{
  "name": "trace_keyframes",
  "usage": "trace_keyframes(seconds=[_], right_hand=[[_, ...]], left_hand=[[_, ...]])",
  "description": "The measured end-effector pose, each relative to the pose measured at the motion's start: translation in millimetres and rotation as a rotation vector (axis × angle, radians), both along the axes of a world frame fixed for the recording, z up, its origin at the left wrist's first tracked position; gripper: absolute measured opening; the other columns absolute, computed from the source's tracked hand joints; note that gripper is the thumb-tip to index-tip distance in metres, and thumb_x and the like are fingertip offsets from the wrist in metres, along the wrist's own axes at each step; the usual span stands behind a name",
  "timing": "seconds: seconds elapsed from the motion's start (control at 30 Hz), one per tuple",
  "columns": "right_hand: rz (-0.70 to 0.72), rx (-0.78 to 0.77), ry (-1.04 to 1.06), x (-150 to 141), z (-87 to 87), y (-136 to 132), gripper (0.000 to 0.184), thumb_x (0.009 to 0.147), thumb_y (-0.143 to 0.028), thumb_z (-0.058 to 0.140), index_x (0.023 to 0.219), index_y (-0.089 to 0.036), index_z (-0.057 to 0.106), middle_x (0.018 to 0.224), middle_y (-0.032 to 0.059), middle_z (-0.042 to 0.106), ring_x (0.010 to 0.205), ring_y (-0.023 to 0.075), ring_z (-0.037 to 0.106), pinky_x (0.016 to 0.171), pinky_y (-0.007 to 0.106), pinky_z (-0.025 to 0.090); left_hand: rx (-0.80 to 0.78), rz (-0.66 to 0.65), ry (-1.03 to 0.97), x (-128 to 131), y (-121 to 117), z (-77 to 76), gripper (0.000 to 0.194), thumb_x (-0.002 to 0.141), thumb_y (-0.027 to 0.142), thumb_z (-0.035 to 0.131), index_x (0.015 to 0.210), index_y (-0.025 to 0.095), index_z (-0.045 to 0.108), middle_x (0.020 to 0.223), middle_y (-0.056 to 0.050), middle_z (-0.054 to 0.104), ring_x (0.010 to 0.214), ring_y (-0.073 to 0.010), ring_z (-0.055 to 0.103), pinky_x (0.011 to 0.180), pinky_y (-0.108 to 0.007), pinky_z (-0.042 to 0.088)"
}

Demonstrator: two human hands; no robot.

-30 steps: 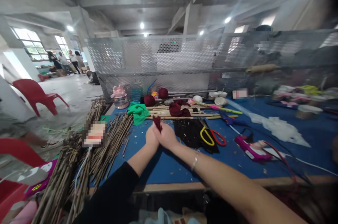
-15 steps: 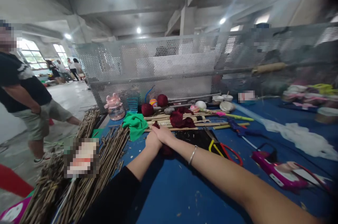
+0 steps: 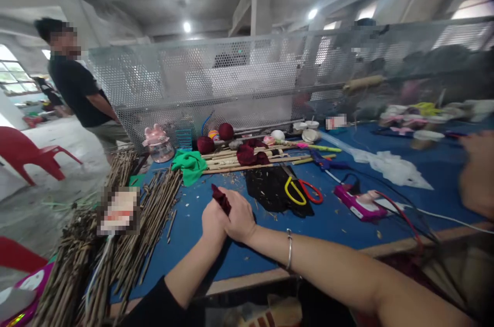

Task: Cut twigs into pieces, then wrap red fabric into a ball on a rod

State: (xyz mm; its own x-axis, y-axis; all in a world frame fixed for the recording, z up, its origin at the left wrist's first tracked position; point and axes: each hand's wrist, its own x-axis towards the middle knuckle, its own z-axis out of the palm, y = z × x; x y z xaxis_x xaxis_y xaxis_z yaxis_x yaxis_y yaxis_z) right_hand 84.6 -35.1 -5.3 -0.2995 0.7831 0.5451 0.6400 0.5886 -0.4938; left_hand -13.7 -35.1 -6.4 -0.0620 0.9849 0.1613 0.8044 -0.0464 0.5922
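My left hand and my right hand are pressed together above the near part of the blue table. Both are closed around a piece of dark red cloth, its crumpled end poking up between the thumbs. The rest of the cloth is hidden inside the fingers. Right of the hands, scissors with one yellow and one red handle lie on black material. Beyond the hands, more dark red cloth rests over pale sticks.
Bundled brown twigs and a green cloth lie to the left. Dark red balls sit before a perforated metal screen. A purple power strip, cables and another person's arm are on the right.
My joined hands dipped toward the table, then came back nearer me, still around the dark red cloth. A person walked in at left, and another person's arm appeared at the right edge.
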Motion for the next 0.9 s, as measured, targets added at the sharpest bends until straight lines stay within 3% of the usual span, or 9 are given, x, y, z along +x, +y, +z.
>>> trace_keyframes(seconds=[0.17,0.3,0.37,0.53,0.57,0.63,0.7,0.77,0.9], right_hand=[[-0.183,-0.357,-0.105,-14,16.5,56,0.049,0.087,-0.051,0.029,0.109,-0.018,0.056,0.088,0.0112,0.066,0.086,0.0247,0.06,0.076,0.033,0.04],[-0.228,-0.68,0.045,-21,25.3,107,0.058,0.084,-0.057,0.029,0.092,-0.011,0.064,0.093,0.0187,0.066,0.089,0.0292,0.06,0.075,0.036,0.041],[-0.252,-0.695,0.166,-15,25.9,119,0.06,0.086,-0.056,0.026,0.091,-0.009,0.063,0.094,0.0185,0.065,0.092,0.0262,0.059,0.077,0.033,0.041],[-0.257,-0.499,0.403,21,23.1,102,0.068,0.09,-0.041,-0.006,0.113,-0.009,0.049,0.107,0.0134,0.06,0.099,0.0148,0.056,0.083,0.025,0.04],[-0.19,-0.481,0.43,27,22.2,92,0.065,0.089,-0.046,0.0,0.113,-0.009,0.048,0.104,0.0126,0.061,0.097,0.0158,0.057,0.082,0.026,0.041],[0.025,-0.422,0.357,35,19.4,70,0.056,0.083,-0.056,0.033,0.118,-0.014,0.046,0.11,0.0107,0.059,0.1,0.0184,0.056,0.084,0.029,0.041],[0.203,-0.364,0.196,33,15.0,50,0.077,0.062,-0.053,0.065,0.126,-0.017,0.04,0.123,0.012,0.052,0.109,0.0226,0.051,0.09,0.033,0.039],[0.229,-0.314,0.074,27,9.8,38,0.095,0.047,-0.045,0.077,0.129,-0.016,0.038,0.128,0.0152,0.047,0.114,0.0268,0.047,0.093,0.037,0.036],[0.159,-0.411,0.014,20,5.1,44,0.079,0.051,-0.043,0.076,0.119,-0.015,0.047,0.11,0.0106,0.059,0.098,0.0235,0.056,0.085,0.035,0.041]], left_hand=[[-0.162,0.063,0.094,2,52,14.7,0.027,0.082,0.029,0.044,0.1,0.014,0.057,0.086,-0.014,0.067,0.081,-0.0241,0.064,0.072,-0.031,0.047],[-0.172,0.041,0.071,5,94,22.3,0.029,0.076,0.025,0.053,0.102,0.011,0.057,0.092,-0.019,0.067,0.088,-0.0263,0.064,0.079,-0.033,0.046],[-0.149,0.041,0.021,5,101,23.5,0.028,0.076,0.021,0.053,0.101,0.012,0.059,0.095,-0.019,0.066,0.091,-0.0257,0.063,0.081,-0.032,0.045],[-0.022,0.152,-0.164,-11,86,17.3,0.031,0.08,0.018,0.045,0.107,0.012,0.059,0.106,-0.015,0.065,0.1,-0.0221,0.06,0.084,-0.027,0.044],[0.001,0.166,-0.196,-14,81,14.9,0.031,0.08,0.017,0.045,0.107,0.012,0.059,0.106,-0.015,0.065,0.101,-0.0221,0.059,0.084,-0.027,0.044],[0.051,0.153,-0.248,-18,71,10.0,0.03,0.079,0.018,0.045,0.105,0.013,0.06,0.103,-0.014,0.066,0.1,-0.0228,0.059,0.083,-0.028,0.044],[0.135,0.119,-0.318,-19,63,5.3,0.028,0.077,0.019,0.046,0.1,0.014,0.061,0.1,-0.012,0.066,0.096,-0.0226,0.06,0.08,-0.029,0.044],[0.214,0.106,-0.45,-17,59,1.9,0.022,0.076,0.022,0.046,0.089,0.013,0.061,0.09,-0.011,0.067,0.086,-0.0206,0.061,0.075,-0.027,0.045],[0.168,0.15,-0.893,-14,57,1.1,0.028,0.076,0.036,0.043,0.057,0.016,0.049,0.054,-0.002,0.054,0.051,-0.0118,0.051,0.056,-0.022,0.043]])
